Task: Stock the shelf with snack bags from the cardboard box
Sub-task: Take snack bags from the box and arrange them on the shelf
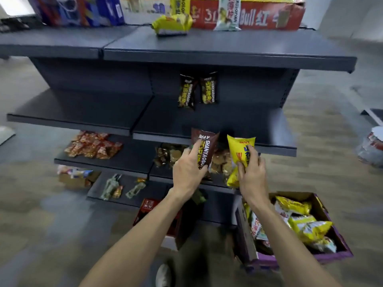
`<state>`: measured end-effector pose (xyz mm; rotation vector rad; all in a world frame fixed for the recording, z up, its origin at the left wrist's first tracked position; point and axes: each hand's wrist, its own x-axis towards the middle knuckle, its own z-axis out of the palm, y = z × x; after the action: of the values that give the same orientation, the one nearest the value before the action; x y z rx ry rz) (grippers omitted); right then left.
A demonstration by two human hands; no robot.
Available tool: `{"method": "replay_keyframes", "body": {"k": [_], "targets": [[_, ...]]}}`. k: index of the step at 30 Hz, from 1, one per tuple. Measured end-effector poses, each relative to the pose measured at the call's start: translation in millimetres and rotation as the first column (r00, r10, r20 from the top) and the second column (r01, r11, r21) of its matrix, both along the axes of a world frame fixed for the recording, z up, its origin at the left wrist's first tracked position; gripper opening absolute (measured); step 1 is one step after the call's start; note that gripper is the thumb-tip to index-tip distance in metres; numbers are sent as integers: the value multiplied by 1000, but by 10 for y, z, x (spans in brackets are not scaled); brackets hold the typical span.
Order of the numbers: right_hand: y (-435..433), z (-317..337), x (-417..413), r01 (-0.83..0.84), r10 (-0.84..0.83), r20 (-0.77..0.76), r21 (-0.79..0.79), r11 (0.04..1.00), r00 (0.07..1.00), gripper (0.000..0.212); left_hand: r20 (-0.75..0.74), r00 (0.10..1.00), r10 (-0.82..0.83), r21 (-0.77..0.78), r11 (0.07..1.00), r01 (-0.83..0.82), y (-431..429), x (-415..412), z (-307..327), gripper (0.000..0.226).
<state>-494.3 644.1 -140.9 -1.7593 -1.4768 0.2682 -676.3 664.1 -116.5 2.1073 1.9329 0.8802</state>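
Note:
My left hand (187,170) grips a dark brown snack bag (207,142), held upright in front of the second shelf's front edge (275,149). My right hand (251,172) grips a yellow snack bag (240,150) beside it, to the right. Two dark snack bags (196,91) stand at the back of that same shelf. The cardboard box (335,254), purple outside, sits on the floor at lower right with several yellow and white snack bags (300,224) inside.
The top shelf (228,46) carries a yellow bag (172,23) and a red carton (269,17). Lower shelves hold red packets (91,146), brown snack packs (170,154) and small green items (112,186). A red box (149,206) stands on the floor.

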Motion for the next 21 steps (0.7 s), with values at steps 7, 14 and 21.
{"method": "replay_keyframes", "body": {"k": [7,14,21], "targets": [[648,58,-728,-1,1,-4,-14,1000,1000,49,19,1000,-15,-9,1000,15,583,-679,-20,68],[1161,69,-1172,71,-71,37,5,997,997,47,-2,994,-111,-64,992,111,1229,-1019,-122,62],[1560,58,-1081,123,-122,38,-36,992,992,49,-13,984,-176,-56,983,175,1810,-814,-99,66]]}}
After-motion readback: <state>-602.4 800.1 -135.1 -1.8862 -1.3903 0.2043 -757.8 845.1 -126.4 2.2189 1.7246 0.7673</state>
